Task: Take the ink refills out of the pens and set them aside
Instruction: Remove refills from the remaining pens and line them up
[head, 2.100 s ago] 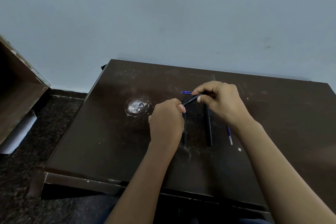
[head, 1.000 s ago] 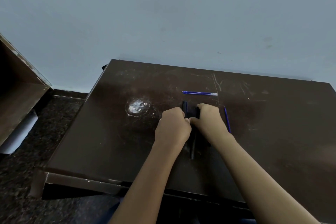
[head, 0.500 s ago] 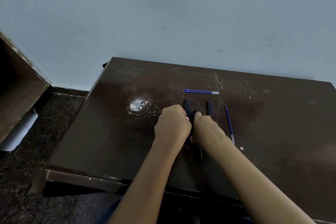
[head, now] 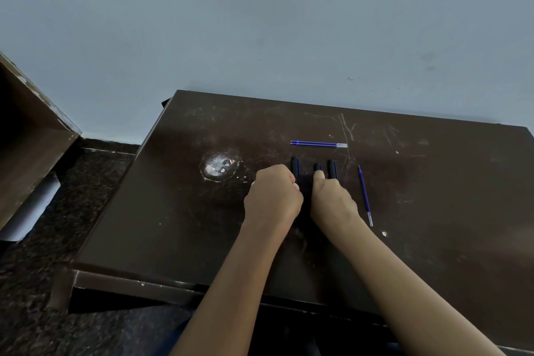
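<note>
Three black pens lie side by side on the dark table, only their far ends showing: a left pen, a middle pen and a right pen. My right hand lies over the middle pen, its thumb along the barrel, holding it. My left hand is curled in a fist against the left pen; what it holds, if anything, is hidden. One blue ink refill lies crosswise beyond the pens. A second blue refill lies lengthwise to the right of my right hand.
A whitish worn patch marks the table to the left of my hands. A pale wall stands behind the table. A wooden shelf unit and a dark speckled floor are at the left.
Both hands came down from a raised grip on one pen to the table. The held pen now lies between the other two, and the hands have drawn slightly apart.
</note>
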Demonstrator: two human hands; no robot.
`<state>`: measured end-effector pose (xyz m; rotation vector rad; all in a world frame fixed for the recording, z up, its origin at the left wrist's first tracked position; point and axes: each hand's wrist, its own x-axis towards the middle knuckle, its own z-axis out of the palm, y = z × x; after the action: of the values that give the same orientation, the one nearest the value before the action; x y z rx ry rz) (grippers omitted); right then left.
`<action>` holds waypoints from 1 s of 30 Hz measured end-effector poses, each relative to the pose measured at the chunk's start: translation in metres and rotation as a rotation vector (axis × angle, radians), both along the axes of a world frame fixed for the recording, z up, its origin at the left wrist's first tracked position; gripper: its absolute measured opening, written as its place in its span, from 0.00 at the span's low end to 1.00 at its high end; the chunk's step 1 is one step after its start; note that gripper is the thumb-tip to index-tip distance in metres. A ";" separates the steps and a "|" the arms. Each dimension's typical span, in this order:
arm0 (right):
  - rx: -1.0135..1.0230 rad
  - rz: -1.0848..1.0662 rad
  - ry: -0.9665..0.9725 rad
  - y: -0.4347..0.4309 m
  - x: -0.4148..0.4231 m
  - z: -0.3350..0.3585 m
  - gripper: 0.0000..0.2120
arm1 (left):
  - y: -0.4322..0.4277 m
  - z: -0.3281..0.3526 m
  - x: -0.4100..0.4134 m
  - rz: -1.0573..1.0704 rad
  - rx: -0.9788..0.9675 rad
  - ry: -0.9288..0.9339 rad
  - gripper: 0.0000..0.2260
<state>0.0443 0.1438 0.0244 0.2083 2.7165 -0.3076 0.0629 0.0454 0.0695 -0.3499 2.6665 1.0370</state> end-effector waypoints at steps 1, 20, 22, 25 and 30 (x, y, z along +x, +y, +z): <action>0.004 -0.007 0.001 0.001 -0.001 0.000 0.26 | 0.000 0.000 0.000 0.000 0.001 0.005 0.09; 0.012 -0.030 0.047 0.011 -0.009 -0.001 0.25 | 0.000 0.002 0.000 0.005 0.006 -0.014 0.09; 0.014 -0.032 0.043 0.011 -0.010 -0.001 0.26 | 0.000 0.003 0.000 0.008 0.005 -0.014 0.09; 0.024 -0.031 0.036 0.010 -0.009 -0.001 0.25 | 0.000 0.002 0.000 0.001 0.003 -0.010 0.09; 0.001 -0.055 0.076 0.008 -0.009 0.003 0.23 | -0.001 0.002 0.000 0.013 0.005 0.007 0.09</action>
<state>0.0357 0.1522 0.0269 0.2779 2.7901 -0.3360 0.0631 0.0446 0.0717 -0.3645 2.6709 1.0499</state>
